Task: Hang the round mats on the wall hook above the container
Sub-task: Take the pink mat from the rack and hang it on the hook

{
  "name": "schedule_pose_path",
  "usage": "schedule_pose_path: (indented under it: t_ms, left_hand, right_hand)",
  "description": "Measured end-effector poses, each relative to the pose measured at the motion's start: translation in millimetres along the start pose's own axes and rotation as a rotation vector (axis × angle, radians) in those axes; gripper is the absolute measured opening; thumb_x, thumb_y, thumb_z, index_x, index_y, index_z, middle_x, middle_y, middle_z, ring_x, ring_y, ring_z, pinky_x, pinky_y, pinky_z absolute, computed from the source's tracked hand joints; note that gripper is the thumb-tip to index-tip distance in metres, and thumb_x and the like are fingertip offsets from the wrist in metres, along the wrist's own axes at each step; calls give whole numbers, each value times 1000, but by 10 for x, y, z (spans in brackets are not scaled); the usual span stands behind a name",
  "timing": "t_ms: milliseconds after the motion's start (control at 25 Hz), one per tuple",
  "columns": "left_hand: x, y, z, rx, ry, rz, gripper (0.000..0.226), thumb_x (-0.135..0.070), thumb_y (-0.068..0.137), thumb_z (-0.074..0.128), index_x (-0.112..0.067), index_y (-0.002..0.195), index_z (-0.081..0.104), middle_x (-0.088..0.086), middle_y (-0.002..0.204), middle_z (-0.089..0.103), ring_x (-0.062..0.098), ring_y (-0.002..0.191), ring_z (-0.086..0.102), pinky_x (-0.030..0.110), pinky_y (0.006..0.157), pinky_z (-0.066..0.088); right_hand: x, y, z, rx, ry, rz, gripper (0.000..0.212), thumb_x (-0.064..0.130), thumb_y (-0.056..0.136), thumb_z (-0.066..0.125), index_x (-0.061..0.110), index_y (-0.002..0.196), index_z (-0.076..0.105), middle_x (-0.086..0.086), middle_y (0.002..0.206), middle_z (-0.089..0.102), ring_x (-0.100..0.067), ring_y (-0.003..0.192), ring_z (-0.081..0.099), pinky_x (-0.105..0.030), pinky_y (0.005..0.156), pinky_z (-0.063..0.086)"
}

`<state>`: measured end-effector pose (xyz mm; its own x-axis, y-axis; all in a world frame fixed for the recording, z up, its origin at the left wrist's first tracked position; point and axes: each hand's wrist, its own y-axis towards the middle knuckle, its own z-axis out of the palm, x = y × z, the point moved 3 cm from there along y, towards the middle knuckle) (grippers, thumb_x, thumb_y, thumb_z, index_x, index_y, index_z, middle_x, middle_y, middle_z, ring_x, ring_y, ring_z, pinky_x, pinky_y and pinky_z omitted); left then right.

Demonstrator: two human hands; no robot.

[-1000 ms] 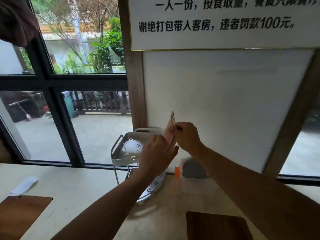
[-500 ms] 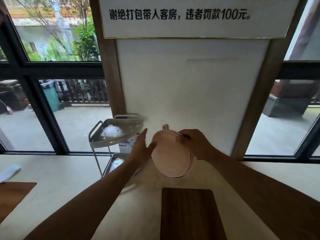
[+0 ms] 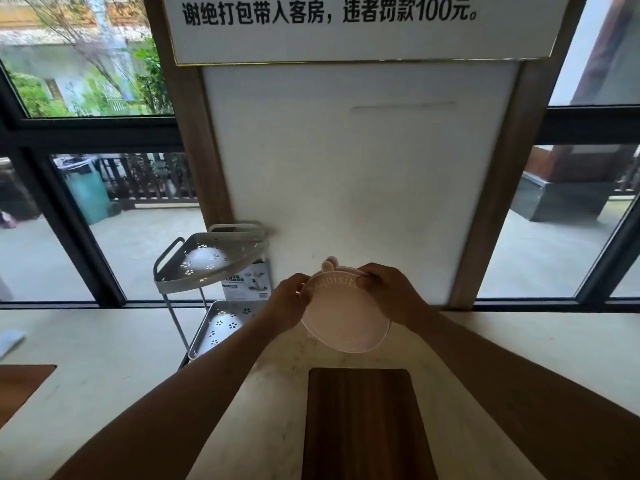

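the left hand (image 3: 289, 301) pinches the upper left rim of the pink mats (image 3: 346, 320), fingers closed on the edge with the thumb in front, and the right hand (image 3: 388, 292) is clamped on the upper right rim the same way, its fingertips pressed over the raised lettering. between the two hands the mats are held upright and facing the person, low in front of the white wall panel (image 3: 356, 174) and just above the pale bench (image 3: 104, 358). a doubled edge along the bottom right suggests more than one mat in the stack, though how many cannot be told. at the top a small loop tab (image 3: 329, 263) sticks up, free of both hands. judging by the thin rim and the moulded text, these look like light, soft, bendy rubbery mats, not fragile, likely to flop if held by one side and to slide apart if the pinch loosens. the best hold seems to be near the top on either side of the tab, keeping the tabs lined up so a hook can pass through them together. no hook is clearly visible on the panel. a grey corner rack (image 3: 207, 261) stands to the left, near the mats, and a dark wooden board (image 3: 363, 424) lies on the bench below them.
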<state>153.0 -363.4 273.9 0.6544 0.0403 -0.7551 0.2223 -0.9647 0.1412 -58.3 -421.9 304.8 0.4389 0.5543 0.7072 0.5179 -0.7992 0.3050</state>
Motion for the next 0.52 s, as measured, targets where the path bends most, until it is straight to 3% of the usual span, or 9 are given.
schedule_pose_path:
  t_ms: [80, 240, 520]
  left_hand:
    - [74, 108, 57, -6, 40, 8, 15, -12, 93, 56, -12, 102, 68, 6, 99, 70, 20, 87, 64, 30, 67, 50]
    - [159, 341, 111, -21, 93, 11, 12, -15, 91, 62, -14, 97, 72, -1, 89, 69, 20, 85, 66, 34, 76, 53]
    - [380, 1056, 190, -89, 173, 28, 16, -12, 90, 62, -15, 101, 73, 5, 97, 75, 17, 82, 64, 37, 74, 56]
  right_hand:
    - [-113, 61, 18, 4, 2, 20, 14, 20, 96, 53, 23, 90, 65, 5, 85, 65, -13, 76, 59, -22, 62, 41]
    - [-390, 285, 62, -4, -15, 85, 15, 20, 96, 53, 17, 92, 67, 0, 87, 66, -19, 79, 60, -25, 63, 42]
    - [-863, 933, 234, -36, -108, 87, 12, 22, 95, 55, 17, 98, 65, 3, 84, 63, -18, 76, 59, -20, 55, 38]
